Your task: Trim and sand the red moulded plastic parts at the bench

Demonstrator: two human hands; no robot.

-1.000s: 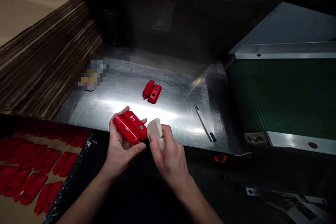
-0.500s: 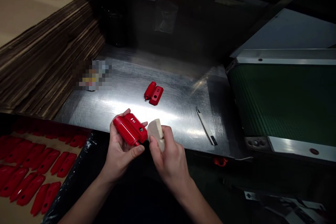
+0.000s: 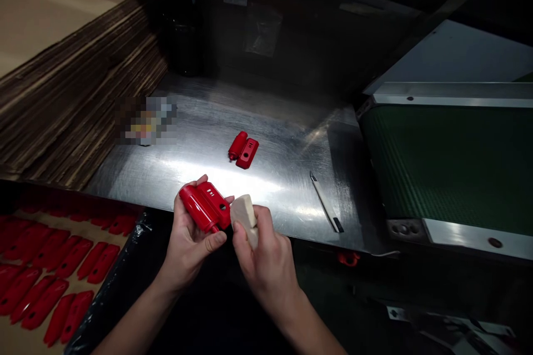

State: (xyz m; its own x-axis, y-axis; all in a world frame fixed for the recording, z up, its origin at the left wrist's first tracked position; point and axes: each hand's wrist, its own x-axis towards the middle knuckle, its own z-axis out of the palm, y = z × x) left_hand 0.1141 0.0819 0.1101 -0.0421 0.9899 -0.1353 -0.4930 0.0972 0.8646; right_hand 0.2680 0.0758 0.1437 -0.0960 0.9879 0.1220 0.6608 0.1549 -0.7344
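My left hand is closed around a glossy red plastic part, made of a rounded cylinder side by side with a flat plate that has small slots and a round hole. Between the thumb and fingers of my right hand is a pale off-white block, perhaps a sponge or pad. Its upper left edge meets or overlaps the right end of the red part; actual contact is hard to tell. A second red part of the same shape lies on the metal table beyond my hands.
A white-handled craft knife lies on the table's right side. Green conveyor belt runs at the right. Stacked cardboard sheets rise at the left. Below them, a box holds rows of red parts. A dark bottle-like object stands behind.
The off-white block in my right hand has moved slightly left and down, over the end of the red part. My left hand keeps its hold almost unmoved.
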